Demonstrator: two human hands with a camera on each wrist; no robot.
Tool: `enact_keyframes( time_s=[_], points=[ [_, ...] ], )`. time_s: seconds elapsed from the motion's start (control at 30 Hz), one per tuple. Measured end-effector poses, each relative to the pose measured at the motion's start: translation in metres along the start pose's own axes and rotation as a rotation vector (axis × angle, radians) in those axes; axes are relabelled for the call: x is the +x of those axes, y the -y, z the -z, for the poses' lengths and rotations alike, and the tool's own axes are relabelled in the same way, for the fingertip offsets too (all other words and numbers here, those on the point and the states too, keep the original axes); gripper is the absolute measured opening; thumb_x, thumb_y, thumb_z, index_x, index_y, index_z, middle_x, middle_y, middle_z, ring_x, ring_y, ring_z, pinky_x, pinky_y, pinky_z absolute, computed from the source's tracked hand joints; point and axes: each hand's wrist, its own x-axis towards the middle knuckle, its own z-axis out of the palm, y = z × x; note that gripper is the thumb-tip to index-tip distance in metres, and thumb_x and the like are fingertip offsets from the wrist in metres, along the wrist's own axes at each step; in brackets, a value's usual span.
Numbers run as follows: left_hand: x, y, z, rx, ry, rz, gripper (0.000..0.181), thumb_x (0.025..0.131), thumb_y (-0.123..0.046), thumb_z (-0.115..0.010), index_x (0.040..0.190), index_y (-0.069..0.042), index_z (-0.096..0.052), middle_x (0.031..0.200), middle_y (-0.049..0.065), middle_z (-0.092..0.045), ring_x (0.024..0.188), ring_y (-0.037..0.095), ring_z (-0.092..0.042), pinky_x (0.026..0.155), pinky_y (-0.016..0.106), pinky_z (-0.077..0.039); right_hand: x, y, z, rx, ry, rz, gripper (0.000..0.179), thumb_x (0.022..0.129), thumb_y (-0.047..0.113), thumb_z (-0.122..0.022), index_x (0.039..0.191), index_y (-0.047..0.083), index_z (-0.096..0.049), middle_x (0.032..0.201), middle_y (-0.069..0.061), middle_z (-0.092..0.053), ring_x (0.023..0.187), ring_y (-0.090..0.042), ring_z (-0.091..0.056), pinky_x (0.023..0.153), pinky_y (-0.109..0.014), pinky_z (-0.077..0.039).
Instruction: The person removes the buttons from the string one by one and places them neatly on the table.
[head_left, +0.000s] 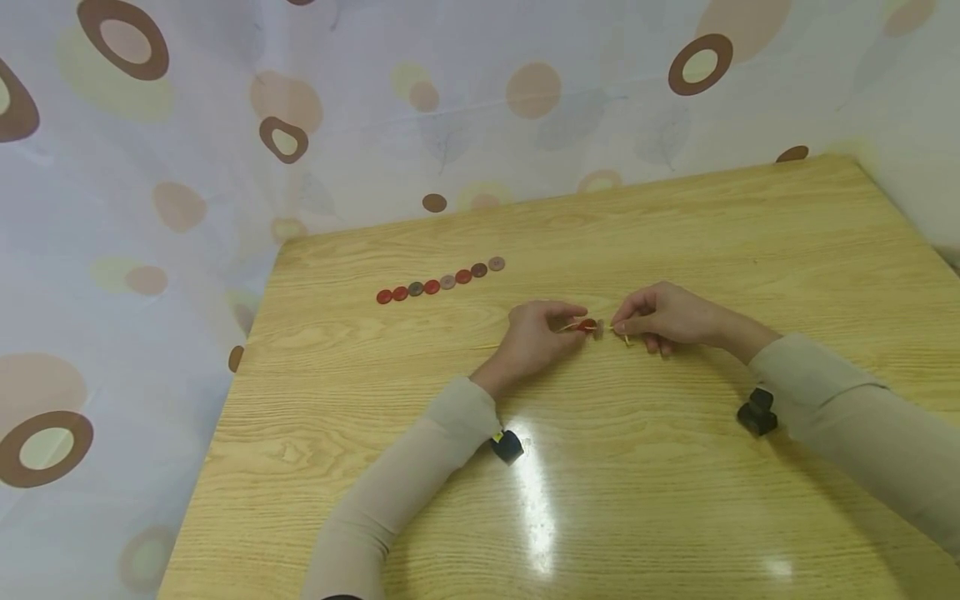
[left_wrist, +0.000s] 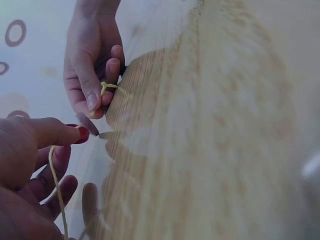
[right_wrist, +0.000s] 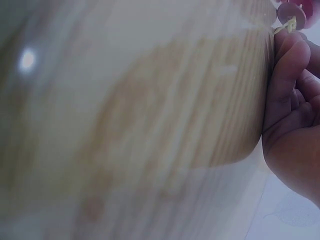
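My left hand (head_left: 534, 337) pinches a red button (left_wrist: 83, 134) between thumb and finger, above the wooden table. A thin yellow string (left_wrist: 56, 182) trails down from that button past the left palm. Just right of the red button is a dull pinkish-brown button (right_wrist: 291, 16), close to the fingertips of my right hand (head_left: 667, 315). Between thumb and forefinger, the right hand pinches the string near its knotted end, and a short tail sticks out. Whether the string runs through both buttons is too small to tell.
Farther back on the wooden table (head_left: 337, 400) lies a slanting row of several buttons (head_left: 432, 287), in red, grey, brown and pinkish tones. A patterned sheet (head_left: 480, 92) hangs behind the table and on its left. Small black cameras (head_left: 507, 447) sit at both wrists.
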Motion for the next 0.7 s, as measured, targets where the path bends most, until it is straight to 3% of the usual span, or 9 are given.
enact_keyframes(
  time_s=[0.2,0.37,0.5,0.6,0.7],
  points=[
    [0.001,0.001,-0.001,0.033,-0.01,-0.043,0.009,0.088,-0.011,-0.079,0.096,-0.015,-0.081,0.098,-0.009,-0.075,0.095,-0.001,-0.064,0.089,0.018,-0.047,-0.001,0.001,0.0,0.004,-0.005,0.002,0.023,0.098,0.023,-0.068,0.107,0.002,-0.07,0.065,-0.008,-0.059,0.053,-0.015,-0.055,0.046,-0.028,-0.05],
    [0.002,0.001,0.001,0.161,-0.004,-0.07,0.02,0.086,-0.016,-0.081,0.106,-0.017,-0.077,0.092,-0.009,-0.069,0.087,0.003,-0.059,0.098,0.028,-0.034,-0.003,0.003,0.0,0.01,-0.012,-0.012,0.024,0.098,0.022,-0.068,0.109,0.002,-0.069,0.066,-0.008,-0.059,0.053,-0.015,-0.055,0.046,-0.028,-0.05],
    [0.004,-0.003,0.005,0.33,0.038,-0.087,0.04,0.086,-0.023,-0.082,0.123,-0.019,-0.07,0.109,-0.003,-0.062,0.102,0.008,-0.055,0.104,0.04,-0.027,-0.004,0.003,0.0,0.009,-0.01,-0.011,0.024,0.098,0.022,-0.068,0.11,0.002,-0.069,0.066,-0.008,-0.059,0.053,-0.015,-0.055,0.046,-0.028,-0.05],
    [0.007,-0.006,0.008,0.456,0.092,-0.118,0.053,0.086,-0.031,-0.082,0.134,-0.021,-0.064,0.127,-0.002,-0.057,0.119,0.012,-0.051,0.109,0.039,-0.031,-0.004,0.003,0.0,0.004,-0.006,-0.001,0.022,0.099,0.021,-0.067,0.109,0.002,-0.07,0.067,-0.008,-0.06,0.052,-0.015,-0.055,0.046,-0.029,-0.05],
    [0.012,-0.008,0.009,0.49,0.171,-0.133,0.063,0.087,-0.036,-0.081,0.143,-0.022,-0.057,0.142,-0.001,-0.05,0.132,0.015,-0.044,0.113,0.033,-0.031,-0.003,0.003,0.0,0.005,0.001,0.013,0.021,0.099,0.02,-0.066,0.108,0.002,-0.07,0.067,-0.009,-0.06,0.053,-0.015,-0.055,0.046,-0.029,-0.051]
  ],
)
